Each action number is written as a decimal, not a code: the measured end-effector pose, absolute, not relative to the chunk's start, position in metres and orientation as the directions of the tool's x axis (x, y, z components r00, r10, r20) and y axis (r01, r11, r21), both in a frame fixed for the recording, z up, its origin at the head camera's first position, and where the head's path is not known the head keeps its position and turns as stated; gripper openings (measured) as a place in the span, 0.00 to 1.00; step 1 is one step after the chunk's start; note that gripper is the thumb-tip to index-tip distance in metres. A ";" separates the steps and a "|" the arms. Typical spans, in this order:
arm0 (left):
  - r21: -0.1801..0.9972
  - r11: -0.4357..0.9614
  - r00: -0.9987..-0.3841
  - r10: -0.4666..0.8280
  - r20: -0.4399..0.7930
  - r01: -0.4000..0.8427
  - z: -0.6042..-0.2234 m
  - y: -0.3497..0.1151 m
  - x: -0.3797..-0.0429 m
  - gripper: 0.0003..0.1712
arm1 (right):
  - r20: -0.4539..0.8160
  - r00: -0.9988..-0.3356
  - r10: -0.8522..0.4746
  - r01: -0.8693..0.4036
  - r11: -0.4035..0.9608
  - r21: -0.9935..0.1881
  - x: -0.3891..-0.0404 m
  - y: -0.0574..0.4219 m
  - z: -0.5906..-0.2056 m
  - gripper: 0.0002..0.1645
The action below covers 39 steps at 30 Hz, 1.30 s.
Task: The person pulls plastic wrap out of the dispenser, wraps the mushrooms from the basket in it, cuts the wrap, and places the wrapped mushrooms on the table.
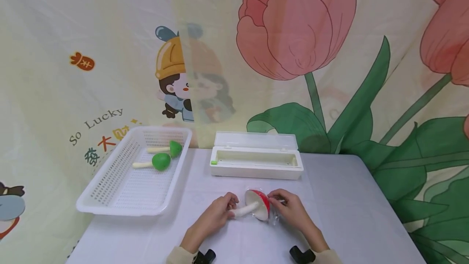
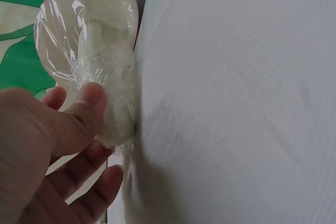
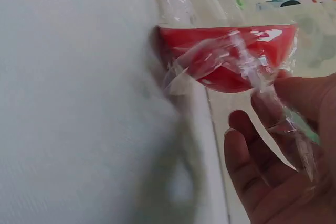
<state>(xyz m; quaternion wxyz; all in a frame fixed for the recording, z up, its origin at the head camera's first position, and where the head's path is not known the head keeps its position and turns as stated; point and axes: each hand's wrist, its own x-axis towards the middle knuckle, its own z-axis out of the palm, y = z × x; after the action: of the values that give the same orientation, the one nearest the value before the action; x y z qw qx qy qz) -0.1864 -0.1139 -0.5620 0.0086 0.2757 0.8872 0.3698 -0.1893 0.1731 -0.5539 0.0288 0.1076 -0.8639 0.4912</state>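
Note:
A toy mushroom [image 1: 261,205] with a red cap and white stem lies on its side above the table's front half, wrapped in clear plastic [image 3: 210,59]. My left hand [image 1: 218,211] pinches the end of its stem, with the thumb on the wrapped stem in the left wrist view. On the cap side, my right hand [image 1: 291,209] pinches a gathered tail of the plastic between thumb and index finger. The red cap [image 3: 241,72] faces the right hand, and its pale underside [image 2: 60,19] faces the left.
A white perforated basket [image 1: 128,211] stands at left and holds two green-capped toy mushrooms [image 1: 161,161]. Behind the hands is a long white box [image 1: 256,172] with its clear lid [image 1: 256,140] raised. A printed curtain [image 1: 212,3] hangs behind the white-covered table [image 1: 340,199].

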 end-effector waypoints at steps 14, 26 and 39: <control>0.670 0.592 -0.879 0.429 0.209 0.448 -0.564 -0.113 -0.184 0.20 | 0.065 -0.996 -0.055 -0.079 0.316 -0.945 -0.204 0.164 -0.567 0.06; 0.683 0.578 -0.883 0.408 0.232 0.446 -0.559 -0.117 -0.188 0.13 | 0.117 -0.977 -0.176 -0.181 0.413 -0.892 -0.198 0.165 -0.564 0.25; 0.750 0.513 -0.890 0.399 0.222 0.417 -0.566 -0.118 -0.187 0.10 | 0.343 -0.938 -0.041 -0.338 0.309 -0.889 -0.199 0.159 -0.565 0.07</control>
<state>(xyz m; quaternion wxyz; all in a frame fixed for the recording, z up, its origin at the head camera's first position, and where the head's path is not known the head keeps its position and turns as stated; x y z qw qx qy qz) -0.1874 -0.1179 -0.5656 -0.0105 0.2347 0.8696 0.4342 -0.1986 0.1586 -0.5647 0.1292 0.1186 -0.7986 0.5757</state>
